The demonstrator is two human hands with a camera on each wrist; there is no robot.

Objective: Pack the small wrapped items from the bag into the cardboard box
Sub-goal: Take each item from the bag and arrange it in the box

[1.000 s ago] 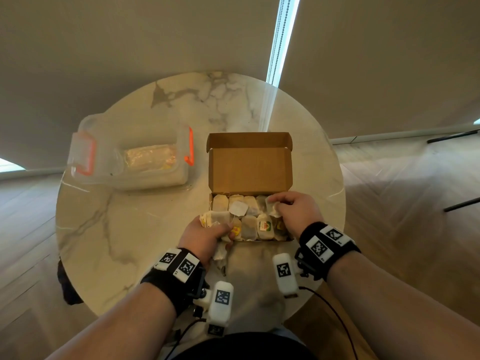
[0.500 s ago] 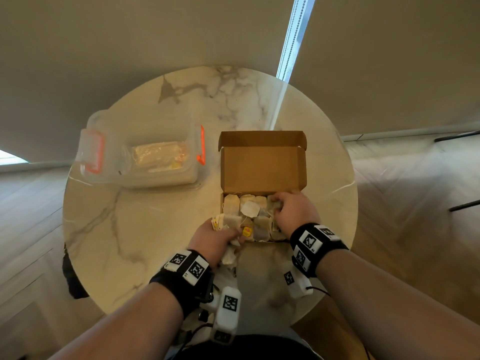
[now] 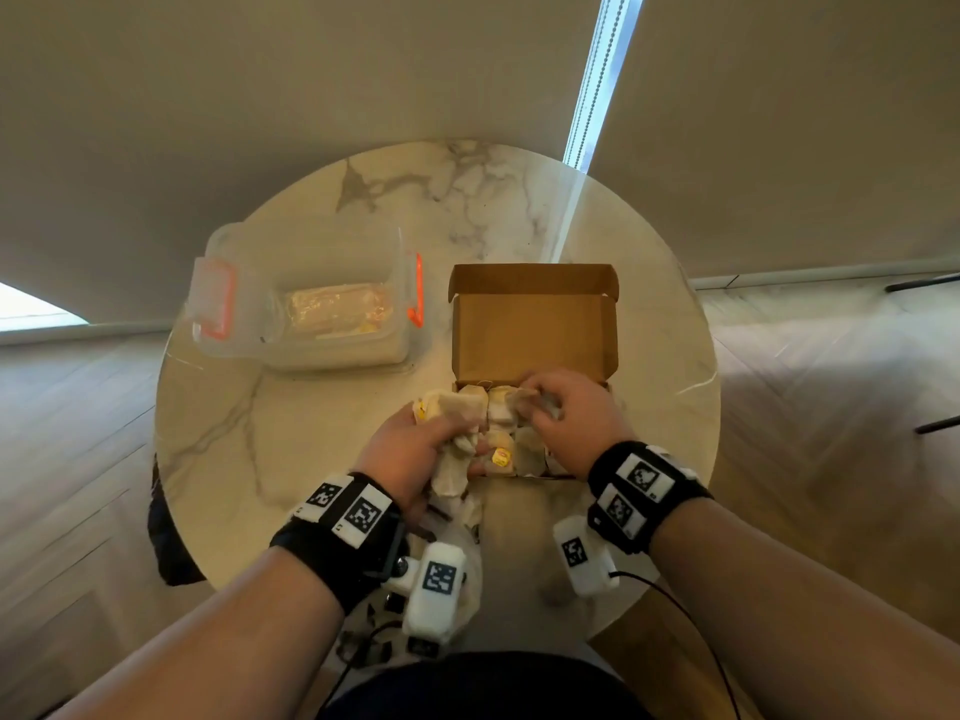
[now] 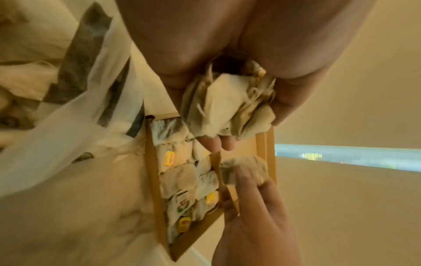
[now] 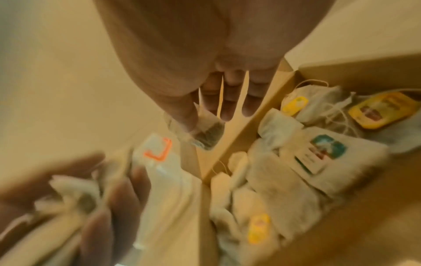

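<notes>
Left hand [image 4: 227,75] clutched a bunch of tea bags [image 4: 227,108] over the cardboard box [image 3: 535,324]; right hand [image 3: 571,413] pinched one [image 5: 202,133]. Likely light, limp, tearable; best taken by the body.

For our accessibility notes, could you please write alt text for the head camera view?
Two hands work at an open cardboard box of tea bags on a round marble table: the left hand grips a bunch of tea bags, and the right hand pinches one tea bag. A clear plastic container with orange clips stands to the left.
</notes>
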